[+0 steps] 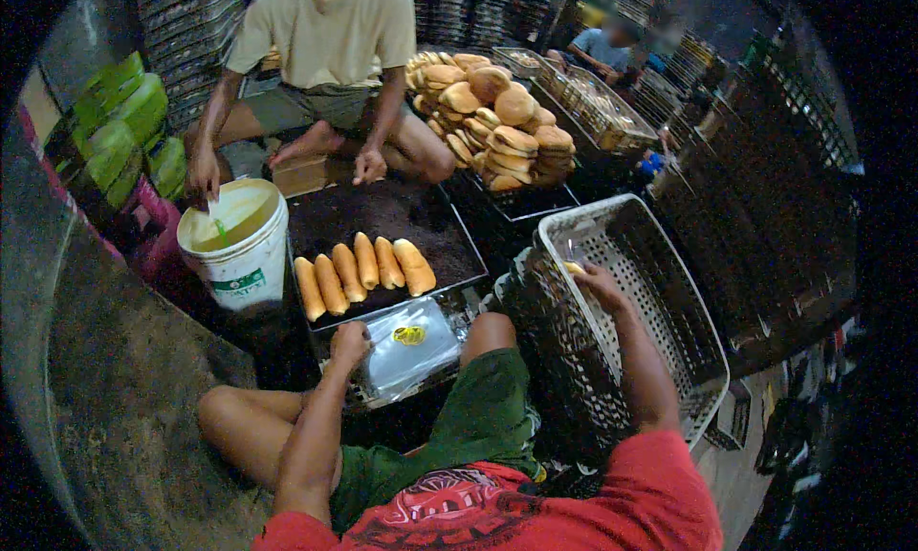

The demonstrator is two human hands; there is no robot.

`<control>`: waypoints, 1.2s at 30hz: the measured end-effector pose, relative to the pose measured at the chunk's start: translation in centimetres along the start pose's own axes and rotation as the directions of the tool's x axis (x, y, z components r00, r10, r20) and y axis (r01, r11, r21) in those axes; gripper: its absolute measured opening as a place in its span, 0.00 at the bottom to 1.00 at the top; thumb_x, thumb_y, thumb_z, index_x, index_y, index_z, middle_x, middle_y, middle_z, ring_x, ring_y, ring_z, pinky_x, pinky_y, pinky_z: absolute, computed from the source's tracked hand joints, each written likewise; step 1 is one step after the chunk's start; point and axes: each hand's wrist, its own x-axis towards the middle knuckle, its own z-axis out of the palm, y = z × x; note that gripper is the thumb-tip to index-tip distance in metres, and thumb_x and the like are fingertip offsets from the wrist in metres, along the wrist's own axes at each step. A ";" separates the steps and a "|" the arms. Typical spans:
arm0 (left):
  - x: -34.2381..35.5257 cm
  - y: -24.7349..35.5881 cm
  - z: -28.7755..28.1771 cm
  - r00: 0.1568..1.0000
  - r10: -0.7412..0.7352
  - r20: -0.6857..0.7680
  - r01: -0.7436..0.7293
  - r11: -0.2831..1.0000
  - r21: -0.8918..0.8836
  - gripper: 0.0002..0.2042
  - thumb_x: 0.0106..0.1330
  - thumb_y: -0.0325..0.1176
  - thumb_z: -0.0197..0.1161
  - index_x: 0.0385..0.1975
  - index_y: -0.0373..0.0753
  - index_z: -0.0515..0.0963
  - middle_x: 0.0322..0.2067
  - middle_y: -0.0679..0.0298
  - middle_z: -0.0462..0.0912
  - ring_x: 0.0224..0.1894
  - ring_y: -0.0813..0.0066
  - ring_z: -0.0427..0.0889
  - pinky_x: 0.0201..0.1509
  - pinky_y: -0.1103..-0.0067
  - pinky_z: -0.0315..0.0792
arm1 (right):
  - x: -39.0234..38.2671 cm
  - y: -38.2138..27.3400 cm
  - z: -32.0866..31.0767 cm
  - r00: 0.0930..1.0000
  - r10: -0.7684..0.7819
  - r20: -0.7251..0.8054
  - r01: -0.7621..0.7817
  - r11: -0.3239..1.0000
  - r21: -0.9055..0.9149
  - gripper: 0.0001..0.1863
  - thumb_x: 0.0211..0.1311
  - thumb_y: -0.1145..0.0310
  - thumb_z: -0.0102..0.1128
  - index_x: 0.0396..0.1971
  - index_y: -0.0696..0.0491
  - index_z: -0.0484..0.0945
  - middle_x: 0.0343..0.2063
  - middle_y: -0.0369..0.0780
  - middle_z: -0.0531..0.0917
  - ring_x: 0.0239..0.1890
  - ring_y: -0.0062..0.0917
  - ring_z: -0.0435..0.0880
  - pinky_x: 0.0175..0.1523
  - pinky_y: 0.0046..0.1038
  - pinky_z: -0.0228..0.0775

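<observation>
My left hand (352,343) is closed, knuckles up, at the left edge of a stack of clear plastic bags (411,348) with a yellow print. What its fingers pinch is hidden. Over the near rim of a light plastic crate (631,207), my right hand (602,288) is closed on a clear plastic packet (574,264) with a yellowish part; its contents are hard to make out. Just beyond the bags, several long bread rolls (365,261) lie side by side on a dark tray (392,211).
Across the tray sits a person in a pale shirt (330,34), one hand over a white bucket (258,264) with a green strip. A heap of round buns (492,111) stands behind. Green wrapped bundles (115,130) lie left; another person (602,49) is farther back.
</observation>
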 end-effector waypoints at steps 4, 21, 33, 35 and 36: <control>-1.8 2.0 -1.0 0.991 0.060 -0.116 -0.026 0.961 0.276 0.09 0.61 0.39 0.62 0.31 0.42 0.85 0.34 0.52 0.84 0.41 0.53 0.82 0.48 0.61 0.73 | -1.0 -0.8 1.9 0.924 -0.256 -0.283 0.022 0.776 -0.630 0.29 0.57 0.53 0.66 0.52 0.58 0.77 0.49 0.50 0.77 0.46 0.42 0.79 0.49 0.38 0.72; -0.9 3.9 -5.9 0.980 -0.193 -0.040 -0.001 0.198 -0.980 0.10 0.72 0.39 0.56 0.33 0.39 0.73 0.19 0.66 0.76 0.16 0.77 0.74 0.18 0.81 0.70 | 14.9 -13.5 32.9 0.997 -0.051 0.051 0.072 0.707 -0.704 0.45 0.47 0.33 0.63 0.55 0.57 0.74 0.52 0.51 0.80 0.56 0.44 0.78 0.59 0.42 0.71; -0.7 6.8 -7.8 0.980 -0.178 0.092 0.060 -0.173 -0.983 0.11 0.74 0.41 0.52 0.35 0.41 0.71 0.21 0.69 0.69 0.16 0.82 0.65 0.19 0.83 0.61 | 16.2 -3.6 26.1 0.991 -0.112 -0.073 0.116 0.991 0.063 0.32 0.47 0.50 0.74 0.43 0.59 0.76 0.35 0.42 0.81 0.34 0.28 0.80 0.38 0.29 0.74; -0.7 7.3 -8.4 0.990 -0.120 0.077 0.057 -0.160 -0.985 0.11 0.74 0.41 0.52 0.36 0.40 0.72 0.22 0.68 0.72 0.18 0.80 0.69 0.21 0.83 0.65 | 16.3 -4.2 26.8 0.995 -0.104 0.000 0.104 0.995 -0.011 0.31 0.47 0.48 0.74 0.39 0.61 0.80 0.33 0.43 0.84 0.34 0.29 0.82 0.39 0.31 0.74; -0.7 7.2 -8.8 0.987 -0.124 0.099 0.083 -0.131 -0.988 0.11 0.74 0.41 0.53 0.36 0.40 0.73 0.23 0.67 0.73 0.19 0.80 0.71 0.22 0.83 0.67 | 16.5 -4.9 27.1 0.995 -0.094 0.022 0.096 0.982 -0.163 0.31 0.47 0.47 0.74 0.38 0.62 0.81 0.33 0.44 0.85 0.35 0.30 0.83 0.40 0.31 0.75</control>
